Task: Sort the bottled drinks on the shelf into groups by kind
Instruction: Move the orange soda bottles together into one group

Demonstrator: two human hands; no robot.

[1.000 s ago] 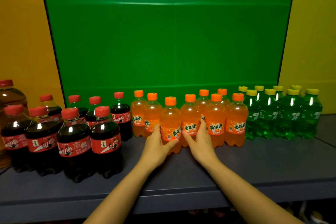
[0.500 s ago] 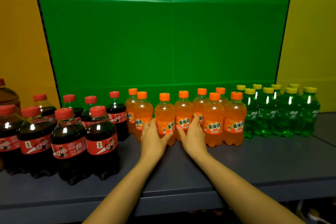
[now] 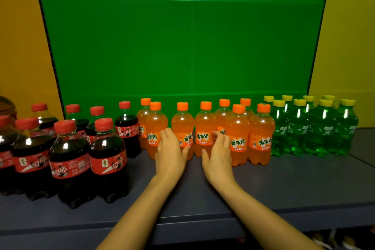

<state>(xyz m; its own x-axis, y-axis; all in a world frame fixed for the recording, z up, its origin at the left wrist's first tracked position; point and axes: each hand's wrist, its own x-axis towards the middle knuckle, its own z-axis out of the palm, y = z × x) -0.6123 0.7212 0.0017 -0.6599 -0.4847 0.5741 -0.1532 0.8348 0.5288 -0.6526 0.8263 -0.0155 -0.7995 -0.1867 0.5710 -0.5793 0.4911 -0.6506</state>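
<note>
Standing on the grey shelf (image 3: 284, 184), one orange-capped plastic orange-soda bottle (image 3: 182, 123) is clasped by the left hand (image 3: 170, 154). Its right neighbour (image 3: 205, 125) is clasped by the right hand (image 3: 219, 156).

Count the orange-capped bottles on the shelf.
8. Front row: bottle one, bottle two in left hand, bottle three in right hand, bottle four, bottle five. Behind, partly hidden: bottle six, bottle seven, bottle eight.

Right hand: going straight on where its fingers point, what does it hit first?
The right hand touches the middle front-row orange bottle, fingers curled at its side. Straight on, that bottle comes first; the rear orange bottle probably sits next behind, depth unclear.
</note>
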